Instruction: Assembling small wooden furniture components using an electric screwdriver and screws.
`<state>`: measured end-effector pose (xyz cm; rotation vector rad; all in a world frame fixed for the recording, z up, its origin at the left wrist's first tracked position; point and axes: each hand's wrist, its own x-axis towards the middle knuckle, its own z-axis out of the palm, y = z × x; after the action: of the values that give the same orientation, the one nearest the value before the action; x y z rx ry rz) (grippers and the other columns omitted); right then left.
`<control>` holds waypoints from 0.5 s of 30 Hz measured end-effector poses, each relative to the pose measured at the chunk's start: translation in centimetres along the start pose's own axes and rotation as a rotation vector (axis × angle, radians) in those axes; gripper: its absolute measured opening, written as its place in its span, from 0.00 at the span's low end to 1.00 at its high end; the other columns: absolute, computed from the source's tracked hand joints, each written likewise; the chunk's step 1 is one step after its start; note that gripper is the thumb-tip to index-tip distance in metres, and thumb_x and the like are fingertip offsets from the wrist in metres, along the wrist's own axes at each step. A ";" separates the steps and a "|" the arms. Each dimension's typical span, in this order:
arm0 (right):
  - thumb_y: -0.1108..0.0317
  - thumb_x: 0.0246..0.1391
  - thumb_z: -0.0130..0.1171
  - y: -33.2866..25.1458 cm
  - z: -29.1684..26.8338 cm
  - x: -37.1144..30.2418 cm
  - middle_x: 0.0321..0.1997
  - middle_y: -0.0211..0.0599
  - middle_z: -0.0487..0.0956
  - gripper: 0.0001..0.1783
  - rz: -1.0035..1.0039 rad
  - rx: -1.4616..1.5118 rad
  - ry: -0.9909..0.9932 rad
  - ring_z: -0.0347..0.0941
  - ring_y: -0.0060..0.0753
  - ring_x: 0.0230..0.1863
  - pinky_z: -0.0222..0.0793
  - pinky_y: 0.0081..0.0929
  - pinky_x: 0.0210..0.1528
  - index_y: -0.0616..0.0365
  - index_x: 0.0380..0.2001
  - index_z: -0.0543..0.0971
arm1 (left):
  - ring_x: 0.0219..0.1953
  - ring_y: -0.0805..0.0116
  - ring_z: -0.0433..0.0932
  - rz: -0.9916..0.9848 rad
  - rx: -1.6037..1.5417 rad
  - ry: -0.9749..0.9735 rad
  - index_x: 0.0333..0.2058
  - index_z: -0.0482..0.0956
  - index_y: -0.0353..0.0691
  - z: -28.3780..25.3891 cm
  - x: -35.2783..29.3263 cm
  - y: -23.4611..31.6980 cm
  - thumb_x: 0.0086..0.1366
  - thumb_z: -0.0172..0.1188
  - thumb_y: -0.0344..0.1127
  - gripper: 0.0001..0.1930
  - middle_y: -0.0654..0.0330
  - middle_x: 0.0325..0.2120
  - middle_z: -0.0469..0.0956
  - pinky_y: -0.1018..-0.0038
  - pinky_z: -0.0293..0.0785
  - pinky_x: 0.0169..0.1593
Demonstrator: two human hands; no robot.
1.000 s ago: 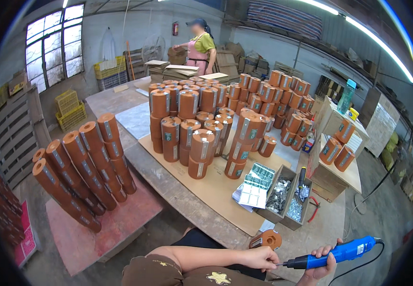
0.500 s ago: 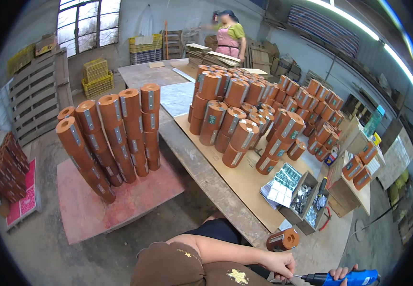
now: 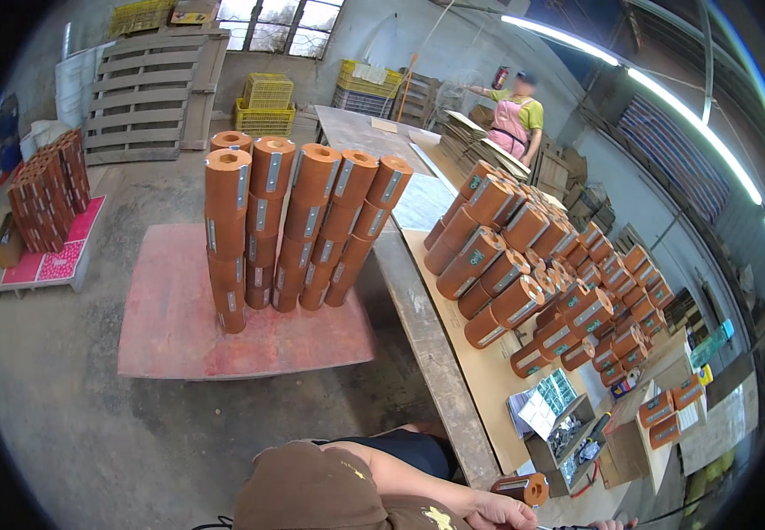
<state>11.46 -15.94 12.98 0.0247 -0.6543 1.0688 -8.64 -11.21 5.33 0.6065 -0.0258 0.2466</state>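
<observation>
At the lower edge, my left hand (image 3: 504,511) is closed in a pinch by the tip of an electric screwdriver (image 3: 566,527); whatever lies between its fingers is too small to make out. Only the fingers of my right hand (image 3: 614,525) show, wrapped round the driver, whose body the picture's edge cuts off. Just beyond my left hand, a brown cylinder (image 3: 511,487) with a holed end and a metal strip lies on its side on the table.
Stacked brown cylinders (image 3: 524,300) crowd the long table (image 3: 409,300). Several tall columns (image 3: 303,238) stand on a red board (image 3: 170,309) at left. A parts box (image 3: 559,455) holds small metal pieces. A person (image 3: 515,119) stands beyond the table's far end.
My view has swung left and up, so the scene sits further right and the driver's blue body has dropped out of sight. Both hands stay close together at the driver.
</observation>
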 end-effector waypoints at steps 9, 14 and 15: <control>0.66 0.35 0.59 1.4 -0.9 0.3 0.27 0.28 0.70 0.23 -0.146 -0.222 0.094 0.66 0.26 0.34 0.60 0.34 0.40 0.56 0.39 0.67 | 0.19 0.78 0.72 0.237 -0.261 -0.014 0.31 0.73 0.39 -0.2 2.3 -0.4 0.53 0.58 0.37 0.09 0.65 0.21 0.74 0.81 0.72 0.23; 0.67 0.37 0.58 -0.5 -1.2 1.7 0.24 0.29 0.70 0.15 -0.309 -0.265 0.102 0.66 0.26 0.29 0.61 0.24 0.34 0.61 0.30 0.70 | 0.18 0.80 0.72 0.259 -0.352 0.162 0.29 0.70 0.43 -2.4 4.4 -1.6 0.54 0.57 0.43 0.11 0.66 0.22 0.74 0.83 0.71 0.23; 0.67 0.37 0.58 -1.8 -1.7 2.1 0.24 0.29 0.70 0.15 -0.293 -0.267 0.108 0.66 0.26 0.29 0.61 0.24 0.34 0.61 0.30 0.70 | 0.18 0.80 0.72 0.213 -0.331 0.210 0.27 0.70 0.43 -2.3 4.7 -1.7 0.54 0.57 0.43 0.11 0.67 0.21 0.73 0.83 0.71 0.23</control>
<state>14.41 -14.56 13.21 -0.1632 -0.6679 0.6910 -3.79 -10.21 2.95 0.2456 0.0705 0.5008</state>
